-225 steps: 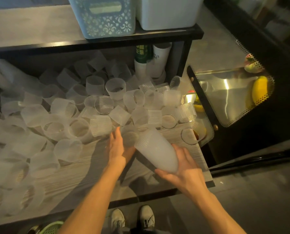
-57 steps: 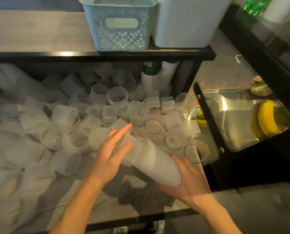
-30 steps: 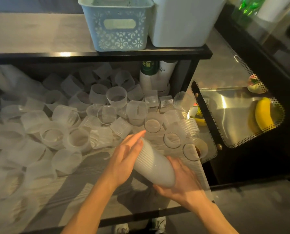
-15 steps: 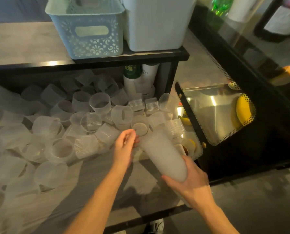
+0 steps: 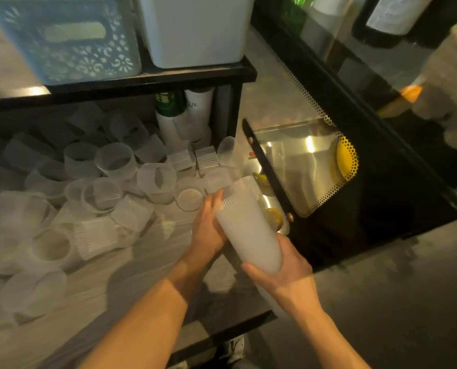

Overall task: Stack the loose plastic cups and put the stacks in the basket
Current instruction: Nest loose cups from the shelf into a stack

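Note:
A tall stack of frosted plastic cups (image 5: 248, 235) is tilted over the right end of the wooden shelf (image 5: 147, 265). My right hand (image 5: 283, 272) grips its lower end from beneath. My left hand (image 5: 208, 227) is at the stack's left side by the upper rim, with its fingers round the topmost cup (image 5: 244, 186); the fingertips are hidden behind it. Several loose cups (image 5: 107, 193) lie scattered across the shelf to the left. The light blue basket (image 5: 70, 41) stands on the upper shelf, above and left of both hands.
A white bin (image 5: 195, 27) sits beside the basket on the black-framed upper shelf (image 5: 153, 81). Bottles (image 5: 182, 113) stand at the back under it. To the right is a perforated metal tray (image 5: 302, 166) holding a banana (image 5: 344, 158). My shoes show below the shelf edge.
My left hand picked a loose cup from the pile and brought it to the stack's open end. The stack tilted more upright, and the view shifted left and down.

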`<act>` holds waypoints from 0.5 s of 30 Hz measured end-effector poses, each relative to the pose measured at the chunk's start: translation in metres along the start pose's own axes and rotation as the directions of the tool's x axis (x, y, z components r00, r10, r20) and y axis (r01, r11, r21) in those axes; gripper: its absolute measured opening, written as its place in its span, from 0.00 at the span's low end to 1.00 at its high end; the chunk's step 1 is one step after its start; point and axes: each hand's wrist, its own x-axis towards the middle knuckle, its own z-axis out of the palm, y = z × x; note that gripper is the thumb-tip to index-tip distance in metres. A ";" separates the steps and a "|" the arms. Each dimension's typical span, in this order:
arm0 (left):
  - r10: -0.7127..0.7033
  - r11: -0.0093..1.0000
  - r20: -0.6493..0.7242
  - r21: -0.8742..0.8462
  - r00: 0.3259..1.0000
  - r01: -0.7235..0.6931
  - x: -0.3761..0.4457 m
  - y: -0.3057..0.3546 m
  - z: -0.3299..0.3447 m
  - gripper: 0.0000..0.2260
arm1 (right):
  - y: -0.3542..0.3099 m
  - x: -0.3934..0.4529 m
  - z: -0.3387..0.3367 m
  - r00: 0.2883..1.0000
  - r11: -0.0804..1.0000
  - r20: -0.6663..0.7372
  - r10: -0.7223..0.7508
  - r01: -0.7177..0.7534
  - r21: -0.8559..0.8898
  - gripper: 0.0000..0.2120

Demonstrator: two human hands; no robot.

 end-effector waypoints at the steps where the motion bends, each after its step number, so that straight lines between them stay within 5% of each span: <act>1: 0.001 1.000 -0.010 0.017 1.000 0.000 0.000 0.001 -0.001 0.34 | 0.000 0.001 0.000 1.000 1.000 -0.005 -0.007 0.007 -0.002 0.41; 6: -0.006 0.999 -0.101 0.048 0.995 0.011 -0.020 -0.010 -0.025 0.36 | 0.000 0.005 0.002 0.999 0.999 0.002 -0.036 0.036 -0.024 0.42; 10: -0.186 0.947 -0.233 -0.303 0.954 0.111 -0.053 -0.028 -0.069 0.30 | -0.002 0.007 0.004 0.995 0.995 0.084 -0.046 0.054 -0.090 0.44; 15: -0.388 0.714 -0.281 -0.694 0.878 0.093 -0.067 -0.036 -0.113 0.20 | -0.011 0.009 0.011 0.970 0.970 0.208 -0.128 0.166 -0.177 0.43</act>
